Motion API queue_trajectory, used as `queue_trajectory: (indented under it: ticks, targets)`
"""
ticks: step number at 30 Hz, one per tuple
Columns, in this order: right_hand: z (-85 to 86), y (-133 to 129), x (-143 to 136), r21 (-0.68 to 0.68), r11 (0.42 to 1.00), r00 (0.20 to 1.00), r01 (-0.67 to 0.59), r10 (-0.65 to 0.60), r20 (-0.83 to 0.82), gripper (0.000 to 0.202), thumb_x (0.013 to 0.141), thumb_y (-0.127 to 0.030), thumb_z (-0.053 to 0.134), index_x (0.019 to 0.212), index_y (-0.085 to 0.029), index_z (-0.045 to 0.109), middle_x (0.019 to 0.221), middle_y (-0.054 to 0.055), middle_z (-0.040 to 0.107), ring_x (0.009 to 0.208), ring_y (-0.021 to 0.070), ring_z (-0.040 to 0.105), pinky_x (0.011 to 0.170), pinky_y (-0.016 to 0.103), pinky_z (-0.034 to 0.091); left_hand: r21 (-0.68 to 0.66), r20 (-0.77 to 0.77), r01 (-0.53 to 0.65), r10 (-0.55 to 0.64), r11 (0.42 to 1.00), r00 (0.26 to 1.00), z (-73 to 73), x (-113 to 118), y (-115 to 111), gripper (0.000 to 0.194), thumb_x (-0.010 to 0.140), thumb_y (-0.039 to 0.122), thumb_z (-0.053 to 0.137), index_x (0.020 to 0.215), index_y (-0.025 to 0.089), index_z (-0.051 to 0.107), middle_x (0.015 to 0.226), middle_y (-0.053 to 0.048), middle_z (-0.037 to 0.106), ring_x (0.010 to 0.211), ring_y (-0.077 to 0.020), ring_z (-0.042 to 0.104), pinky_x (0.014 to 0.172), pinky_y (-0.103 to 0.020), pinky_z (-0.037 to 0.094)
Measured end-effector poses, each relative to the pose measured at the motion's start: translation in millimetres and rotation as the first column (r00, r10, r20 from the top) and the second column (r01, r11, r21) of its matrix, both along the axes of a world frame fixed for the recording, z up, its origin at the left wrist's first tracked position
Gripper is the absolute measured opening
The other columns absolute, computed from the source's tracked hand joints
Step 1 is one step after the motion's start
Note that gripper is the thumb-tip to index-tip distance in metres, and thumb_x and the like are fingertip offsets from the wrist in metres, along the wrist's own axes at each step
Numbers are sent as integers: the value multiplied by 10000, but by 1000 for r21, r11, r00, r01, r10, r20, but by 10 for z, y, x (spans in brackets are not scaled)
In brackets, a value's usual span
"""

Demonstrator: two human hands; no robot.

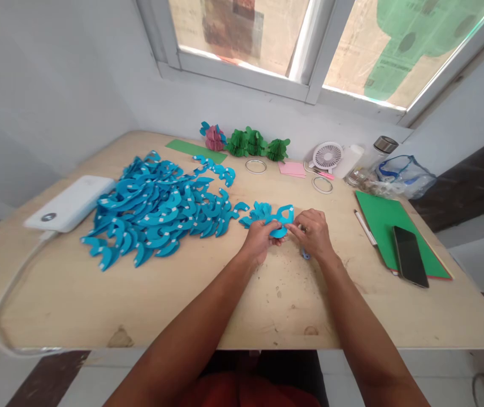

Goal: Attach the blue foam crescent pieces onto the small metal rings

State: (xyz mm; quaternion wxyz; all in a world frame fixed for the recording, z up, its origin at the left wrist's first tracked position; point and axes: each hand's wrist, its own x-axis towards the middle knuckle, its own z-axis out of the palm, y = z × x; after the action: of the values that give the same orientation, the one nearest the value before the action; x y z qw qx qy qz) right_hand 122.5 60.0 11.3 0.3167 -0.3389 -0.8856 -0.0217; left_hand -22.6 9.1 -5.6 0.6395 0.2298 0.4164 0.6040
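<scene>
Between my hands, above the middle of the table, is a curved blue paper cutout (pixel 285 216) with a white square at its end. My left hand (pixel 262 237) is closed on its left side, thumb on top. The fingertips of my right hand (pixel 313 229) pinch its right edge. Just behind my left hand sits a small cluster of folded blue paper (pixel 260 211). A big heap of similar blue paper cutouts (pixel 157 203), many bearing white squares, spreads to the left. Under my right hand a small bluish object (pixel 305 254) is mostly hidden.
A white power bank (pixel 70 203) with a cable lies at left. Green paper ornaments (pixel 247 142) and a pink one (pixel 215 138) stand along the wall. Farther right are a small fan (pixel 327 156), a bottle (pixel 381 151), a pen (pixel 364 227), green sheets (pixel 388 220) and a phone (pixel 410 256).
</scene>
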Motion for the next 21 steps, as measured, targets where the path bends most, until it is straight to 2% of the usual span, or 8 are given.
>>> queue_trajectory:
  ticks: [21]
  targets:
    - [-27,28,15,34,999,1000,9,-9,9,418,860,-448,509,529,-192,514,573,12,548,652,153,476,705,316,304,21,0,43,-43,999,999,4,17,-14,148,613,265,633,589,140,556,514,-16,565,443,-106,520,424,-217,366]
